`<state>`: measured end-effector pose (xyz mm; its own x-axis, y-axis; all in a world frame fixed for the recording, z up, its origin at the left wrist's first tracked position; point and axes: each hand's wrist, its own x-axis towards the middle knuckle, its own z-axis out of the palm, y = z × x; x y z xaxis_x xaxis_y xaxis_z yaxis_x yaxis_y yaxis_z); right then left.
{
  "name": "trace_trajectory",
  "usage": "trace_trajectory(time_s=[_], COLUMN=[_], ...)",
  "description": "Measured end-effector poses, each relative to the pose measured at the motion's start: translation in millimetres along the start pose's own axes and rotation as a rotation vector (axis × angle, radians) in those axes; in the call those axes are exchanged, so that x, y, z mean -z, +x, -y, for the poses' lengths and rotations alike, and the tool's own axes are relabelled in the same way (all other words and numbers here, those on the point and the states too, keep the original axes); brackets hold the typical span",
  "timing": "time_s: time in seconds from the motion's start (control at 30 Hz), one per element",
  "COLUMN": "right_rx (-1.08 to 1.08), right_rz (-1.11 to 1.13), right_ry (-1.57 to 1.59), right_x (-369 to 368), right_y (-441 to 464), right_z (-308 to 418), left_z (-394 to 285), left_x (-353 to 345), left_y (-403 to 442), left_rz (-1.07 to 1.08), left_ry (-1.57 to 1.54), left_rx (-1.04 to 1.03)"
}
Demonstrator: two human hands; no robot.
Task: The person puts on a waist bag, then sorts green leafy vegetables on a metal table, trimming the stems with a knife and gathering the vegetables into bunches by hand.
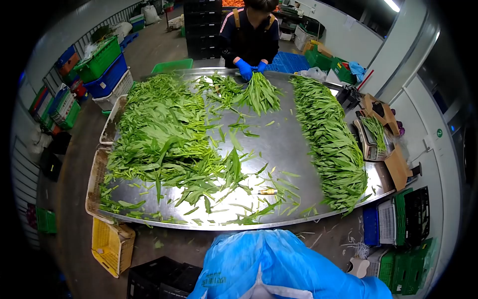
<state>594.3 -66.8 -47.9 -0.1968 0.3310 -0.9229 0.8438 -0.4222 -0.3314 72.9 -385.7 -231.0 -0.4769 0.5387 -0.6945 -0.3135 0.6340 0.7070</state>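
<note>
Neither of my hands shows; only my blue apron (269,264) fills the bottom of the head view. In front of it stands a metal table (284,144). A big loose heap of long-leafed greens (164,124) covers its left side. Neat bunches of greens (328,144) lie in a row along the right. Near the front edge rests a small brass-coloured cylindrical piece (268,191) among scattered leaves. Across the table a co-worker (251,32) in blue gloves (245,69) holds a bunch of greens (261,94) by the stems, leaves pointing toward me.
A scale (367,142) bearing greens and an open cardboard box (381,109) stand at the right. A yellow crate (112,246) sits on the floor at front left. Stacked crates (104,70) are at far left, more crates (398,219) at right. Black crates (203,30) rise behind.
</note>
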Motion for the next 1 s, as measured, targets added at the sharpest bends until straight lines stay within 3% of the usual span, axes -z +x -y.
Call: trace_trajectory(time_s=[0.23, 0.3, 0.33, 0.4, 0.43, 0.5, 0.57, 0.63, 0.7, 0.8, 0.9, 1.0], right_rx=[0.041, 0.202, 0.3, 0.266, 0.549, 0.485, 0.529, 0.573, 0.531, 0.434, 0.443, 0.559], right_rz=[0.082, 0.151, 0.231, 0.399, 0.412, 0.237, -0.093, 0.008, -0.063, 0.008, -0.057, -0.065], right_ry=[0.181, 0.427, 0.67, 1.257, 1.198, 1.072, 0.529, 0.606, 0.66, 0.869, 0.625, 0.638], right_x=[-5, -1, 5, 15, 11, -17, -59, -70, -65, -61, -80, -76], right_y=[2, 2, 10, 22, 27, 26, 28, 42, 47, 61, 79, 88], right_z=[-25, -28, -23, 44, 75, 122, 158, 166, 171, 181, 201, 216], left_z=[19, 25, 27, 30, 33, 31, 25, 7, -50, -101, -123, -174], left_x=[-3, -5, -7, -7, -7, -5, -5, -4, -9, 11, -8, -52], left_y=[-40, -56, -64, -78, -84, -98, -110, -122, -131, -124, -106, -97], left_rz=[-0.075, -0.096, -0.109, -0.132, -0.137, -0.155, -0.158, -0.209, -0.33, -0.514, -0.351, -0.281], left_ry=[-0.121, -0.164, -0.189, -0.239, -0.271, -0.335, -0.436, -0.609, -0.836, -0.822, -0.898, -0.766], left_rx=[0.052, 0.069, 0.079, 0.089, 0.09, 0.089, 0.049, -0.076, -0.297, -0.458, -0.402, -0.425])
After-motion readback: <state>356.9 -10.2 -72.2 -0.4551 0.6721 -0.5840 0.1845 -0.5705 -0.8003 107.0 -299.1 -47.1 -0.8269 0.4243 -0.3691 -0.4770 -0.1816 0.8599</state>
